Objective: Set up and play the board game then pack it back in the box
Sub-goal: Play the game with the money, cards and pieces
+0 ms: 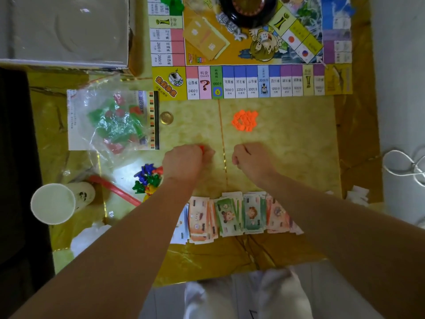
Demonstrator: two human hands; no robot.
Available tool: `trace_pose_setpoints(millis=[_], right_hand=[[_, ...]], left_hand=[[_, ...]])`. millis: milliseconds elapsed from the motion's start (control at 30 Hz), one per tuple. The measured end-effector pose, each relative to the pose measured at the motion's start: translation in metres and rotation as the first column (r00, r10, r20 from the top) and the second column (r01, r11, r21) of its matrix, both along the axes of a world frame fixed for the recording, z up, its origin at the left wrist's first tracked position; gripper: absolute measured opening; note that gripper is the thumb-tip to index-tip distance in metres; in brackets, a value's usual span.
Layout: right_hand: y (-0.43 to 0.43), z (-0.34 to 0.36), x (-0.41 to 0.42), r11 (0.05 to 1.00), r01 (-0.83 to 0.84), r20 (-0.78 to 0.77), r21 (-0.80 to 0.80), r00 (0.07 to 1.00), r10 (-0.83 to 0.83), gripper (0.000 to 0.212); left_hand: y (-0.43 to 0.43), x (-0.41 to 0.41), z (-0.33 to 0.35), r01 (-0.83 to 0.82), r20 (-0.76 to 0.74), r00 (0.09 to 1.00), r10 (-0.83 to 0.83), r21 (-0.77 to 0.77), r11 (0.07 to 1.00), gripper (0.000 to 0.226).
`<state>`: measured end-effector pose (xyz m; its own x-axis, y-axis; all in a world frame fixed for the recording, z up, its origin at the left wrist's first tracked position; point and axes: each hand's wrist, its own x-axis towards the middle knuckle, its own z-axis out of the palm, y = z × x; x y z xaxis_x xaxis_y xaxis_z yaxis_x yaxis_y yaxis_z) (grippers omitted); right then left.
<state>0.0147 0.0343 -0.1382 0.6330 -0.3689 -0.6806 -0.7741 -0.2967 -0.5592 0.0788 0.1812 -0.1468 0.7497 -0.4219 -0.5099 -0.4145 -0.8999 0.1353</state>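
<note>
The printed cardboard game board [250, 81] lies flat at 12 o'clock, its near edge a row of small coloured squares with Chinese text. A round black wheel [248, 12] sits on it at the top, with a loose stack of yellow cards [207, 40] to the wheel's 8 o'clock. At 1 o'clock from the hands, off the board, small flat orange plastic pieces [245, 120] make a tight heap. Thin paper play money [241, 215], orange, green and pink, is fanned in overlapping piles at 6 o'clock.

The left hand [184, 161] is knuckles-up with fingers curled round a small red piece [202, 148] that shows at its far edge. The right hand [249, 157], just beside it, is balled into a fist with nothing showing in it.

A crinkled clear plastic bag [112, 120] of green and red pieces lies on a white sheet at 10 o'clock, with a round brass-coloured disc [166, 117] at its 3 o'clock. Moulded blue, green, red and yellow figurines [148, 178] are heaped at 8 o'clock, a white paper cup [53, 203] further out. A grey box [64, 28] is at 11 o'clock.

The table [287, 139] is glossy yellow marble-patterned stone with a thin gold seam. A white cable [402, 164] lies on pale floor at 3 o'clock.
</note>
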Motion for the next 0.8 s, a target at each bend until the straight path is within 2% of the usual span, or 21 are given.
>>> trace_pose_setpoints(millis=[133,200,267,333,400,433,500,533,600,700,800], right_hand=[[-0.006,-0.001,-0.002,0.995,0.027,-0.034,0.096,0.999,-0.024,0.039],[-0.007,0.004,-0.001,0.974,0.088,-0.053,0.209,0.995,-0.079,0.041],[-0.011,0.014,0.005,0.933,0.141,-0.074,0.332,0.990,-0.123,0.041],[-0.016,0.020,0.010,0.889,0.201,-0.100,0.412,0.980,-0.175,0.040],[-0.023,0.023,0.015,0.853,0.247,-0.118,0.460,0.969,-0.217,0.040],[-0.026,0.024,0.017,0.837,0.260,-0.118,0.482,0.966,-0.232,0.040],[-0.034,0.027,0.023,0.810,0.277,-0.110,0.517,0.960,-0.258,0.038],[-0.039,0.029,0.026,0.798,0.285,-0.105,0.530,0.957,-0.272,0.036],[-0.050,0.032,0.032,0.778,0.298,-0.095,0.552,0.950,-0.297,0.034],[-0.069,0.033,0.039,0.768,0.306,-0.100,0.563,0.947,-0.305,0.030],[-0.093,0.035,0.045,0.776,0.311,-0.115,0.549,0.947,-0.299,0.031]], left_hand=[[0.002,0.003,0.003,-0.075,-0.007,0.997,0.075,-0.087,0.993,0.044],[0.006,0.004,0.003,-0.216,-0.100,0.975,0.200,-0.187,0.958,0.044],[0.003,0.003,0.007,-0.434,-0.273,0.892,0.361,-0.292,0.852,0.048],[-0.004,0.001,0.014,-0.699,-0.534,0.698,0.478,-0.362,0.616,0.046],[-0.016,-0.001,0.027,-0.876,-0.757,0.461,0.463,-0.306,0.372,0.045],[-0.022,-0.001,0.033,-0.929,-0.843,0.342,0.414,-0.238,0.282,0.044],[-0.034,-0.001,0.039,-0.980,-0.953,0.137,0.271,-0.090,0.176,0.043],[-0.039,0.000,0.041,-0.988,-0.976,0.073,0.204,-0.043,0.149,0.046],[-0.051,0.004,0.044,-0.995,-0.993,0.010,0.121,0.001,0.096,0.047],[-0.069,0.011,0.051,-0.999,-1.000,-0.014,0.020,0.015,0.032,0.042],[-0.087,0.019,0.056,-0.998,-1.000,0.020,0.002,-0.020,0.065,0.047]])
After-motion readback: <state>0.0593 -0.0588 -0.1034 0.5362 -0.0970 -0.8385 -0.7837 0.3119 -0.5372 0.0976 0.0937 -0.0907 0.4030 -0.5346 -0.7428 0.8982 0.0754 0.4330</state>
